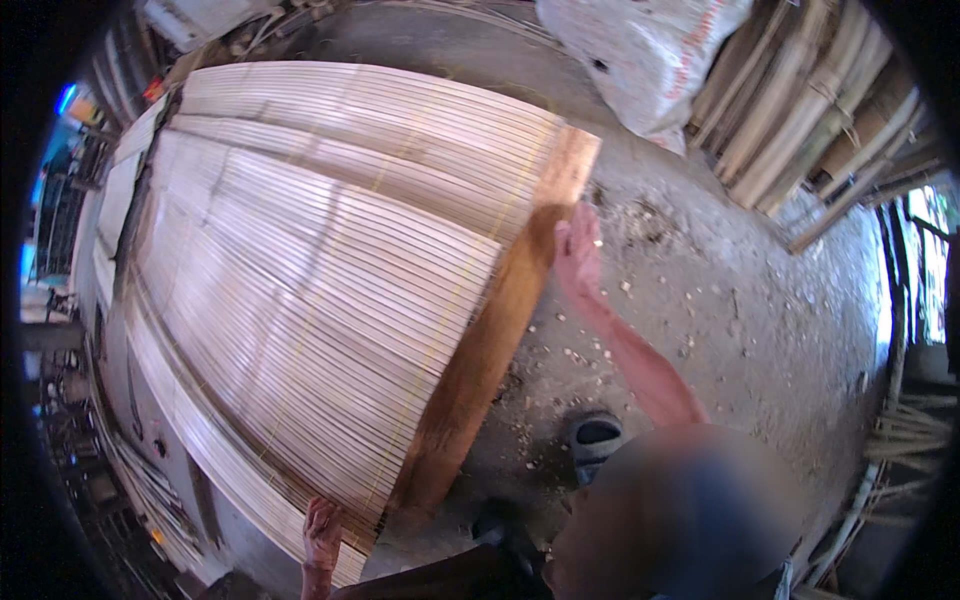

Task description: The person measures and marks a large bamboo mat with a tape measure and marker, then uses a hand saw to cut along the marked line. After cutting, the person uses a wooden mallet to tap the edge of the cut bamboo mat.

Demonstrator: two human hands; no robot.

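Note:
A large blind (330, 240) of thin pale slats, tied with yellowish cords, spreads before me in overlapping layers. Along its near-right edge runs a long brown wooden board (470, 390), partly beneath the slats. My right hand (578, 250) is at the board's outer edge toward its far end, fingers bent against it. At the blind's lower corner my left hand (322, 528) is closed, with curled fingers on the slats. Exactly how much the left fingers grip is hidden.
A white sack (655, 60) and bundled bamboo poles (800, 110) stand at the far right. Small chips litter the concrete floor (740, 300). A dark sandal (595, 440) shows below my right arm, beside a large blurred patch. More strips (165, 500) lie at the lower left.

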